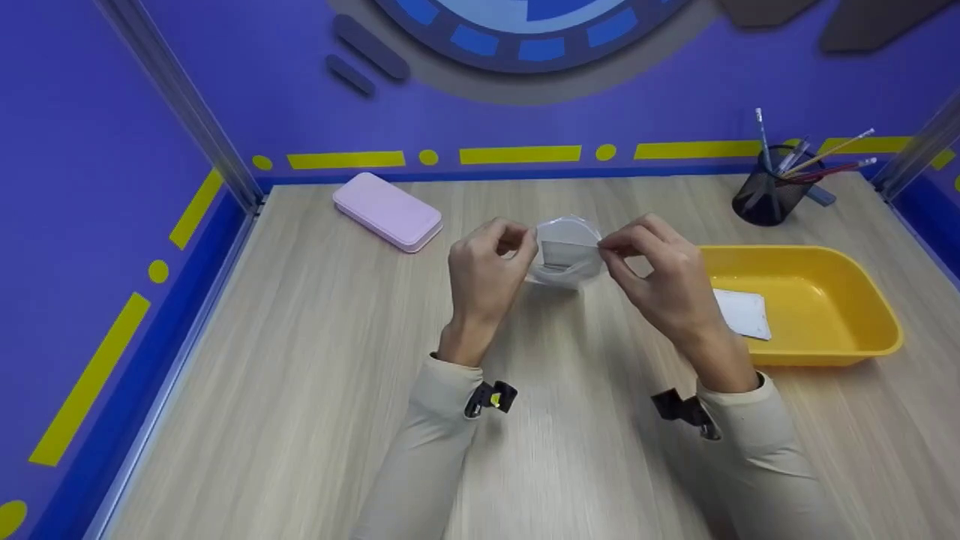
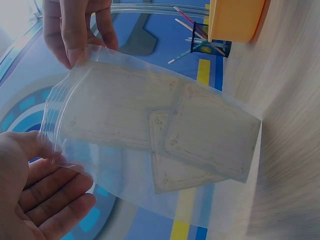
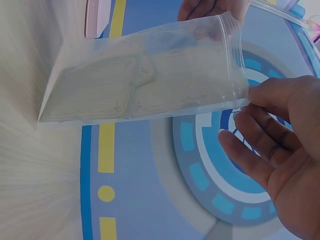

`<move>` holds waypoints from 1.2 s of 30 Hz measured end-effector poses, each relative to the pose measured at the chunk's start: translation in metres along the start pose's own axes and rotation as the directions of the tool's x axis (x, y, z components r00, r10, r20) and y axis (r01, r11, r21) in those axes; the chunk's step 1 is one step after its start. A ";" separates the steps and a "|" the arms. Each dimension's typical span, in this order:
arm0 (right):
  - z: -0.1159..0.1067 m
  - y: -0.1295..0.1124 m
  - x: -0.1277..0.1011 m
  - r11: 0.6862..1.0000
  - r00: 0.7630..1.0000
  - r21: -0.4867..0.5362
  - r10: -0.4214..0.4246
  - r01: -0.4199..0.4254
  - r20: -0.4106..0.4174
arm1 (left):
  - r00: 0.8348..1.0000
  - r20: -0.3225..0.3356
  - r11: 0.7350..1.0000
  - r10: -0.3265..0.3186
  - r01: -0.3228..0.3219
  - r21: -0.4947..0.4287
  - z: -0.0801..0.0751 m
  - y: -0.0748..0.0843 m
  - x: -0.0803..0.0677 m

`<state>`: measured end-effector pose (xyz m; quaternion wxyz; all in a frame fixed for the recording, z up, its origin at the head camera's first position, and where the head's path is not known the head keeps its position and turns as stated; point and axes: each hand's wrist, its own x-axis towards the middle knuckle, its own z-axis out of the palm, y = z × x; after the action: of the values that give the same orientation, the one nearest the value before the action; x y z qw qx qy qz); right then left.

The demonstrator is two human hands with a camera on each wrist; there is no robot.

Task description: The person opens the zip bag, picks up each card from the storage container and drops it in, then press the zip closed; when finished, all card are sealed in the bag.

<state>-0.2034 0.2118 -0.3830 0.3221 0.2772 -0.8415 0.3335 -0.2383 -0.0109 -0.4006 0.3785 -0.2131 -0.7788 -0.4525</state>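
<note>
Clear plastic zip bag (image 1: 568,251) is hanging at frame centre in the head view, above the wooden surface (image 1: 300,360); my left hand (image 1: 484,274) and right hand (image 1: 660,281) are each pinching a top corner. A yellow tray (image 1: 862,300) is sitting at right.

Left wrist view: flat packets (image 2: 200,140) are showing inside the bag.

Right wrist view: my thumb and forefinger are nipping the zip edge, the other fingers (image 3: 250,145) spreading loose.

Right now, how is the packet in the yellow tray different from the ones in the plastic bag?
The packet in the tray lies alone and flat; the bagged packets overlap, held above the table inside the clear bag, which both hands pinch at its top. All look like flat whitish rectangles.
</note>
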 end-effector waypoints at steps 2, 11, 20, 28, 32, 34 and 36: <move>0.000 0.000 0.000 1.000 1.000 -0.003 0.003 -0.003 0.010 | 1.000 0.003 1.000 -0.001 0.001 -0.002 0.000 0.000 0.000; -0.005 -0.003 0.001 0.999 0.999 0.043 0.031 -0.033 0.034 | 1.000 -0.001 1.000 0.001 -0.001 -0.004 -0.001 0.000 0.001; -0.029 0.002 0.001 0.996 0.997 0.056 0.075 -0.075 0.010 | 1.000 0.014 1.000 -0.016 0.017 -0.007 0.000 0.000 0.000; -0.057 0.022 -0.006 0.990 0.989 -0.011 0.142 -0.141 0.050 | 1.000 0.010 1.000 -0.011 0.011 -0.017 0.002 0.002 0.000; -0.069 0.036 -0.010 0.980 0.976 -0.050 0.199 -0.195 0.093 | 1.000 0.013 1.000 -0.003 0.003 -0.020 0.003 0.001 -0.001; -0.074 0.043 -0.013 0.973 0.966 -0.069 0.228 -0.221 0.119 | 1.000 0.018 1.000 -0.002 0.003 -0.022 0.002 0.001 -0.001; -0.078 0.051 -0.016 0.965 0.956 -0.096 0.255 -0.242 0.149 | 1.000 0.022 1.000 -0.004 0.005 -0.023 0.002 0.001 -0.002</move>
<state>-0.2005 0.3051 -0.3696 0.2196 0.1825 -0.9049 0.3156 -0.2378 -0.0088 -0.4022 0.3665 -0.2207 -0.7781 -0.4599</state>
